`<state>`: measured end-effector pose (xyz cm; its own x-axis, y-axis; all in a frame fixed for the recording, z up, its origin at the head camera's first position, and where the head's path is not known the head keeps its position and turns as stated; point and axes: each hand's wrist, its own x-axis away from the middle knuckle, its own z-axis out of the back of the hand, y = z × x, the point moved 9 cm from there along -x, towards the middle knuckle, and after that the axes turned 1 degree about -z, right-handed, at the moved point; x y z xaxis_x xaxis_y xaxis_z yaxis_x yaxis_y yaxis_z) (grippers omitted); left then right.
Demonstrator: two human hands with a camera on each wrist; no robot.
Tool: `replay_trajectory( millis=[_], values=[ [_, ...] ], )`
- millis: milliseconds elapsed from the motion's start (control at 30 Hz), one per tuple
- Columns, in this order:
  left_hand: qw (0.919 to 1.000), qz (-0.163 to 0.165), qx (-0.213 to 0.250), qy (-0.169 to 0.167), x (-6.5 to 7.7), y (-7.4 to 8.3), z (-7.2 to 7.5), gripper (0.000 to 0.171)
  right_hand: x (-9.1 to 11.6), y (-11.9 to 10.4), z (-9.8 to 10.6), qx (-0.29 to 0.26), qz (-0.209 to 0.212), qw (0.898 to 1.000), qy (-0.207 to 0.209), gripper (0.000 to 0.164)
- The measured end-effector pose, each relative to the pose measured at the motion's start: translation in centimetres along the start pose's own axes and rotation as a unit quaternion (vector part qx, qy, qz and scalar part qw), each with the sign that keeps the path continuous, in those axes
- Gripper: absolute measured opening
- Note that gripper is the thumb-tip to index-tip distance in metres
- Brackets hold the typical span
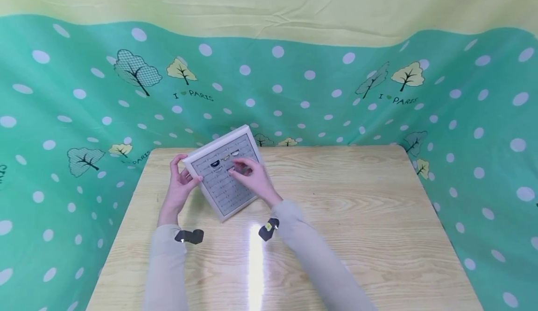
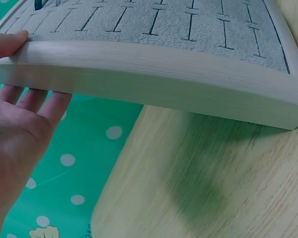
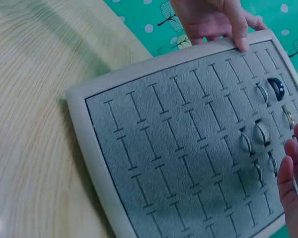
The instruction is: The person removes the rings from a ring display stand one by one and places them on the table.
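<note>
A ring display tray [image 1: 231, 189] with a pale frame and grey slotted padding is tilted up at the back of the table. My left hand [image 1: 180, 187] grips its left edge, thumb [image 3: 243, 43] on the front of the frame and fingers behind. Several rings sit in the slots: a black ring [image 3: 276, 89], a gold-toned ring [image 3: 288, 118] and silver ones such as the wide silver ring [image 3: 262, 133]. Over the slots near them, my right hand [image 1: 256, 178] has thumb and fingers bent together; a thin silver glint between them looks like a ring, partly hidden.
The tray's lower edge meets the wooden table [image 1: 349, 208]. A green dotted cloth [image 1: 294, 87] hangs behind the table and along both sides. A bright light reflection lies on the tabletop in front of the tray.
</note>
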<state>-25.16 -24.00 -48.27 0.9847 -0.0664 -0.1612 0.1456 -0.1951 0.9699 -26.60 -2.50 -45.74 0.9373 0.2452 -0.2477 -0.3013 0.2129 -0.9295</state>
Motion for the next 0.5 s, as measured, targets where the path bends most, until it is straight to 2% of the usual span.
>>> replay_trajectory(
  millis=[300,500],
  values=[
    [0.9995,-0.021,0.023,-0.005,0.2,0.3,0.2,0.073,-1.8,-3.0,-3.4,0.028,0.035,0.999,-0.007,0.029],
    [0.9988,-0.028,0.04,-0.008,0.2,0.2,0.1,0.071,-2.1,-2.2,-4.1,0.064,-0.015,0.998,0.02,0.027]
  ],
)
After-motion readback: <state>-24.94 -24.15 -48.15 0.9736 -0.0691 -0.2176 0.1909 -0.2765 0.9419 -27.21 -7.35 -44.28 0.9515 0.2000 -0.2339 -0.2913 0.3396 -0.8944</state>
